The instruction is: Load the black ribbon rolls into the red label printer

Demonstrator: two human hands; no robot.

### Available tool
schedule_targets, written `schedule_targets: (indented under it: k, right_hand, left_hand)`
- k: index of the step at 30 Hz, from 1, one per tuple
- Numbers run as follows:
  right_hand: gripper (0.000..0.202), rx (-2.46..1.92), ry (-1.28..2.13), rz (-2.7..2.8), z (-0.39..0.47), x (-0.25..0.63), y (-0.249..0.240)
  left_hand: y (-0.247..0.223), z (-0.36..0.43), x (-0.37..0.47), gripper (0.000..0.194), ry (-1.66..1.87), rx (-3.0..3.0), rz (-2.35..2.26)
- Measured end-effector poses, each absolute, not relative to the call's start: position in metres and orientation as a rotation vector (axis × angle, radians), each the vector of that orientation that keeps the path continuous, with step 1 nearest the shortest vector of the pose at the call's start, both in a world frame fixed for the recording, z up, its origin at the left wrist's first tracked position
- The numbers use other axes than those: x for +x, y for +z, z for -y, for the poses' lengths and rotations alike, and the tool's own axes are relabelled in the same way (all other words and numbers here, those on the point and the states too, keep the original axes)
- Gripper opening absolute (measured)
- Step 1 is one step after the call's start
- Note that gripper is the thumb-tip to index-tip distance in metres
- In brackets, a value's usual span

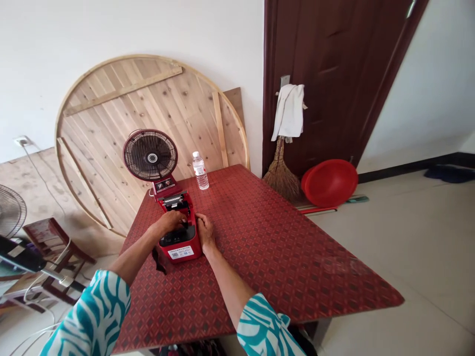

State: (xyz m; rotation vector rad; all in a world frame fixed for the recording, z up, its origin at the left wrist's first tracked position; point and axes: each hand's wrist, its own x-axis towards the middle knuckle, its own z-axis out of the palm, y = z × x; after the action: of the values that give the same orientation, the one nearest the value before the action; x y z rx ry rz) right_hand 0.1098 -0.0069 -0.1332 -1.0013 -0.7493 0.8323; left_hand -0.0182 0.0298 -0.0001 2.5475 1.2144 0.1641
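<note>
At the left edge, a large fan [10,212] stands near a wooden chair [50,235]. A round wooden panel [148,99] leans against the wall, behind a small red fan [151,155] at the back of the tabletop [260,252].

In front of that fan, on the near part of the tabletop, sits a red machine [185,251], its lid raised and a white label on its front. A black strap [159,262] lies by its left side. The left hand [172,221] reaches into the open compartment, fingers bent downward near a small dark part; whether they grip it, I cannot tell. The right hand [206,231] lies against the machine's right side, fingers touching near the rim; I cannot tell whether they are closed on it. I judge that the left hand is working inside while the right steadies the case, a reach that calls for a still body.

Behind, a clear bottle [201,170] stands upright. Farther right are a broom [282,173], a white cloth [290,110] on the door handle and a red basin [330,183].
</note>
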Motion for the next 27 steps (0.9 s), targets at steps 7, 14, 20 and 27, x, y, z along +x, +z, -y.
schedule_targets:
  k: [7, 14, 20, 27]
  right_hand:
    - [0.031, -0.992, 0.841, 0.757, 0.009, 0.109, -0.132]
    - [0.03, -0.986, 0.824, 0.765, 0.005, 0.111, -0.137]
    - [0.032, -0.967, 0.867, 0.785, 0.004, 0.111, -0.141]
    - [0.029, -0.984, 0.837, 0.772, 0.003, 0.112, -0.141]
  left_hand:
    - [0.004, -0.019, -0.023, 0.015, 0.211, 2.507, -1.14]
    - [0.013, 0.004, -0.049, 0.044, 1.226, 2.724, -1.295]
    - [-0.002, -0.013, -0.067, 0.085, 1.083, 2.742, -1.313]
    - [-0.005, 0.003, -0.081, 0.065, 1.058, 2.888, -1.24]
